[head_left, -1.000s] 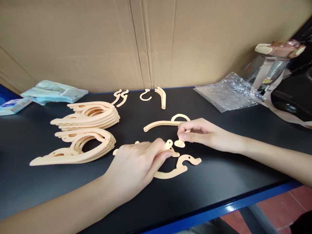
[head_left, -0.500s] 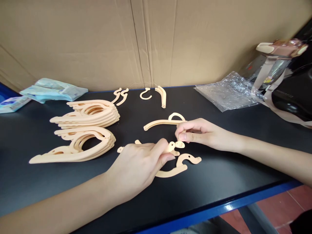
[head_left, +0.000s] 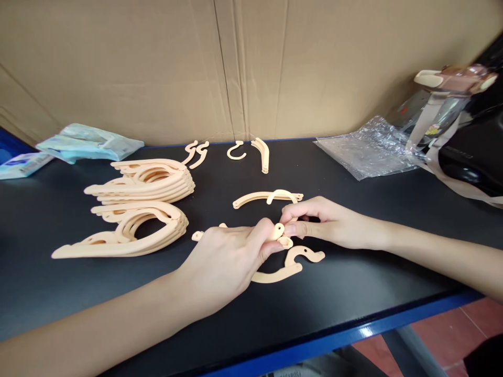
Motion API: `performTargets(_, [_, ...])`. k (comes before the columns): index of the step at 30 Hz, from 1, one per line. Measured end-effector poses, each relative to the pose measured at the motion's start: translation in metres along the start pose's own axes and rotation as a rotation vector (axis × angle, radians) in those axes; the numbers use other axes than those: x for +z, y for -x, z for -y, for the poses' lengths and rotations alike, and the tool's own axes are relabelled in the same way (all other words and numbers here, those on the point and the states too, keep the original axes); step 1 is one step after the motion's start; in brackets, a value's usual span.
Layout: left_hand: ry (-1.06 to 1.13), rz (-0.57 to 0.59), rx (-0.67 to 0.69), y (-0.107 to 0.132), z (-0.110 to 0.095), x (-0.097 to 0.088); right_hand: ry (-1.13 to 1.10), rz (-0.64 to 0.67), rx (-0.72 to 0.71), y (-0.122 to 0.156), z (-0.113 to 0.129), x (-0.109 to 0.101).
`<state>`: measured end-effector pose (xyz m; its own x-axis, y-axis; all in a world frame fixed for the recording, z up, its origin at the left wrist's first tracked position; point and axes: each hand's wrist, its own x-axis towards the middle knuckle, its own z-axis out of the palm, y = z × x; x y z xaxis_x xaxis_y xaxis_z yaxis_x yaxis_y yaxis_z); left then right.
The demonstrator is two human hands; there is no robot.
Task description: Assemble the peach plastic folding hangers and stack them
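My left hand (head_left: 231, 256) is closed around cream plastic hanger arms (head_left: 279, 230); their holed ends stick out past the thumb and the far ends show beyond the knuckles. My right hand (head_left: 318, 222) pinches a cream hanger hook (head_left: 282, 193), its curve rising above the fingers. The hook's lower end meets the hanger arms, partly hidden by fingertips. Just below lie an S-shaped hanger piece (head_left: 304, 252) and a curved hanger arm (head_left: 277, 275). Behind the hook rests another pair of curved arms (head_left: 251, 199).
Stacks of folded hangers (head_left: 137, 246) stand on the left of the black table (head_left: 353, 293). Small hanger parts (head_left: 236, 152) lie at the back. Blue wipe packs (head_left: 90, 144) sit back left; a clear plastic bag (head_left: 369, 152) and a strapped bottle (head_left: 444, 104) stand right.
My right hand has brought the hook down and left against the hanger arms. The hook has turned, its curve now opening toward the left. My left hand stays nearly in place.
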<state>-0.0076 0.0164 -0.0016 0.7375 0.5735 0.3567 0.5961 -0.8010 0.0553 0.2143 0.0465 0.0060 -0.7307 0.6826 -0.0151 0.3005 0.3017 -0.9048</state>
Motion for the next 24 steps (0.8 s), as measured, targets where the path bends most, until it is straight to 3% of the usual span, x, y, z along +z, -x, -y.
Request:
performTargets(5, [0.026,0.014,-0.052,0.000,-0.001,-0.005,-0.074,-0.024,-0.030,-0.001,0.001,-0.006])
performTargets(11, [0.031,0.030,-0.002,0.000,0.000,-0.005,-0.202,-0.021,-0.041,-0.001,-0.002,-0.010])
performTargets(24, [0.021,-0.022,0.062,0.003,0.001,0.001,-0.115,0.008,-0.058,0.000,0.001,-0.010])
